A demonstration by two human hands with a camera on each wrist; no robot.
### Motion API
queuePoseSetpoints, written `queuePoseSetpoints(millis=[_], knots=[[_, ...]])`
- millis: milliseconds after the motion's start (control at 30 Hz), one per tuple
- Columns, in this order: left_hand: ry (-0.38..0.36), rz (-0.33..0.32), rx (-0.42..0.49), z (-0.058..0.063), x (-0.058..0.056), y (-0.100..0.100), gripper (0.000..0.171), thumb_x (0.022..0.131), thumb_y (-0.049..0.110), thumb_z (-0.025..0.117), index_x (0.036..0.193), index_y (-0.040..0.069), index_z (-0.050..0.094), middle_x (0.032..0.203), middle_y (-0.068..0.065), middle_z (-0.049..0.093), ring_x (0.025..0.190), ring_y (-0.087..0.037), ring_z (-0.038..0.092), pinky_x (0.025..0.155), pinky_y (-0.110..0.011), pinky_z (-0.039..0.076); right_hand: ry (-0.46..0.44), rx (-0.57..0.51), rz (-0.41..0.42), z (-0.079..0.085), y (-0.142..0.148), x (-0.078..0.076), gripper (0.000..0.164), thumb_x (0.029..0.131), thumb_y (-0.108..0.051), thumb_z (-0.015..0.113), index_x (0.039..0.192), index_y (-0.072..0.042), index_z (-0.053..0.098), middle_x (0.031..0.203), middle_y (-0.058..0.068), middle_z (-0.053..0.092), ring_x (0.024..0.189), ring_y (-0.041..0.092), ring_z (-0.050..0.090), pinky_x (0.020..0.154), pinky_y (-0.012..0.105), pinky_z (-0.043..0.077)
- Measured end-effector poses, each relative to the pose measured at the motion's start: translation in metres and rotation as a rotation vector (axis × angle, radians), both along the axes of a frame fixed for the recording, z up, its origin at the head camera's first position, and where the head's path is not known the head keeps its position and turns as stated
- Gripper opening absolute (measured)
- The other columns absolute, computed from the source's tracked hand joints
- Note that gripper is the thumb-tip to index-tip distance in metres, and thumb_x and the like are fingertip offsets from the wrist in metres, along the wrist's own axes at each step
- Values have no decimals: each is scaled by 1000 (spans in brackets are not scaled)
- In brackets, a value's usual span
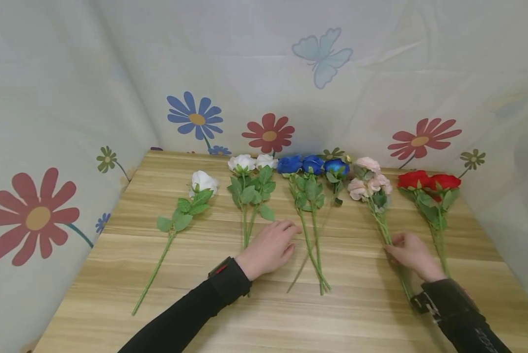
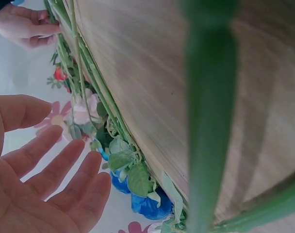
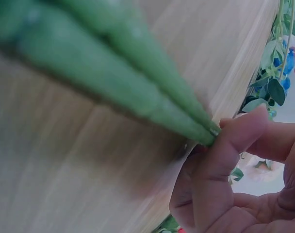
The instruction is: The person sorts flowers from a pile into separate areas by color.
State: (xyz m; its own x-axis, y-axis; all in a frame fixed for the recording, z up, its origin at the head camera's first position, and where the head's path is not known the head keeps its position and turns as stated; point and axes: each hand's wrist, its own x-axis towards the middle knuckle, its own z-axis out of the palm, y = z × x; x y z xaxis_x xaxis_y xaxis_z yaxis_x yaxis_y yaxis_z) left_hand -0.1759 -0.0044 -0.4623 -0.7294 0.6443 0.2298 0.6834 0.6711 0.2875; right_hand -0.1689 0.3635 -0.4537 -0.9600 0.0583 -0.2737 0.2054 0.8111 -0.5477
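Note:
In the head view my right hand pinches the green stems of a bunch of pale pink flowers between thumb and fingers. Close up in the right wrist view, the paired stems run into the fingertips of that hand. My left hand is over the table between the white roses and the blue roses, its fingers relaxed and holding nothing. The left wrist view shows that palm with fingers spread, the blue rose heads beyond it.
A single white rose lies slanted at the left of the wooden table. Red roses lie at the right, close to my right hand. Behind the table hangs a pale cloth printed with flowers and a butterfly.

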Motion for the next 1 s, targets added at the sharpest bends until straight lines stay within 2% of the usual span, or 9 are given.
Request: queuePoseSetpoints(millis=[133, 200, 333, 467, 667, 767, 833, 933, 1000], knots=[[-14, 9, -28, 2, 2, 3, 34, 100, 20, 63, 133, 11, 61, 129, -6, 65, 118, -23, 63, 103, -35, 51, -14, -8, -9, 1, 3, 1, 34, 97, -17, 59, 108, 14, 51, 75, 9, 64, 64, 11, 62, 59, 27, 47], [-36, 1, -60, 2, 3, 8, 32, 100, 21, 62, 132, 12, 63, 126, -4, 67, 112, -20, 66, 97, -33, 54, -19, 0, -7, 2, 4, 1, 34, 97, -18, 59, 106, 14, 52, 74, 7, 65, 65, 11, 62, 60, 27, 46], [-85, -19, -138, 0, 8, 25, 20, 100, 22, 63, 116, 13, 69, 105, -2, 74, 90, -13, 70, 74, -25, 56, -19, -5, 4, 2, 4, 1, 31, 97, -18, 60, 101, 12, 57, 70, 3, 64, 64, 10, 61, 59, 25, 45], [-138, 33, -172, 0, 10, 44, 11, 97, 21, 67, 94, 11, 71, 84, -2, 73, 68, -10, 63, 56, -23, 47, -8, -42, 18, 0, 2, 1, 25, 97, -16, 61, 92, 8, 60, 64, -3, 60, 61, 8, 59, 57, 22, 45], [-212, 90, -182, -5, 8, 58, 6, 90, 7, 68, 86, 8, 72, 78, -3, 69, 62, -11, 52, 53, -24, 43, -5, -81, 2, -4, -1, 0, 27, 98, -16, 59, 98, 11, 57, 68, -2, 60, 60, 4, 60, 59, 20, 46], [-255, 84, -154, -7, 7, 59, 14, 86, 1, 68, 76, 10, 66, 69, 1, 59, 58, -12, 44, 50, -22, 38, -5, -84, -3, -3, -2, 0, 28, 99, -16, 59, 101, 12, 56, 70, 1, 62, 61, 5, 61, 59, 20, 45], [-298, 78, -123, -9, 6, 58, 24, 86, 3, 69, 68, 12, 57, 63, 4, 48, 55, -11, 39, 49, -21, 34, -5, -82, -2, -3, -2, 1, 28, 99, -16, 58, 100, 12, 56, 71, 2, 63, 61, 6, 62, 60, 20, 45], [-391, 76, -50, -11, 6, 54, 39, 89, 8, 68, 59, 16, 43, 55, 7, 34, 46, -9, 35, 44, -19, 31, -9, -70, -5, -3, -1, 0, 27, 99, -16, 58, 100, 12, 56, 70, 2, 63, 61, 7, 62, 61, 21, 44], [-451, 83, 3, -10, 6, 52, 46, 91, 11, 68, 56, 17, 39, 49, 9, 30, 40, -6, 33, 40, -18, 29, -8, -53, -3, -3, 0, -1, 29, 99, -16, 58, 100, 13, 57, 70, 2, 64, 62, 8, 62, 60, 21, 44]])
